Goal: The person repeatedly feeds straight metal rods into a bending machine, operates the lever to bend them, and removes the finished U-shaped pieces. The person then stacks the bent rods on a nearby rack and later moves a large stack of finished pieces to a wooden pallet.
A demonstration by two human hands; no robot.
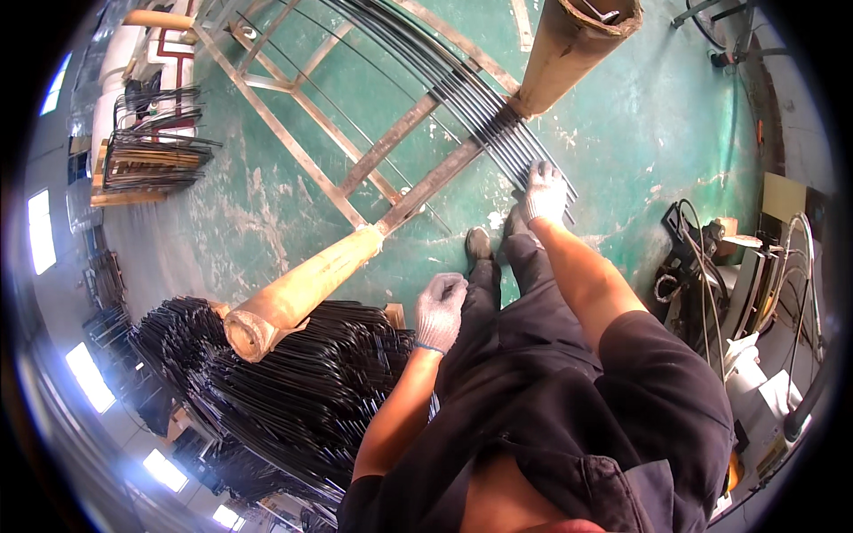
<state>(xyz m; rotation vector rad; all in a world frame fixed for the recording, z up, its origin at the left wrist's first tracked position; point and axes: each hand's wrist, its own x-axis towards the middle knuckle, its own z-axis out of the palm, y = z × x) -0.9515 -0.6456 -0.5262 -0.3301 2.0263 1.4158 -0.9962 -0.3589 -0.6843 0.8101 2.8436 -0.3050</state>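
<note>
A row of long, thin dark metal rods [480, 107] lies side by side across a metal frame [435, 180], their near ends jutting out past it. My right hand [544, 191], in a pale knit glove, is at these ends with its fingers closed over a rod. The glove hides how many rods it grips. In front of my left thigh hangs my left hand [440, 311], gloved too, its fingers curled in and nothing visible in them. It is apart from the rods, nearest to a big pile of black bent rods [293, 391].
Cardboard-coloured tubes cover the frame's posts, one at the near left [302, 289] and another at the far right [577, 53]. More bent black rods [155, 147] sit on a wooden pallet [129, 197] at far left. Machinery with cables [711, 258] stands to my right.
</note>
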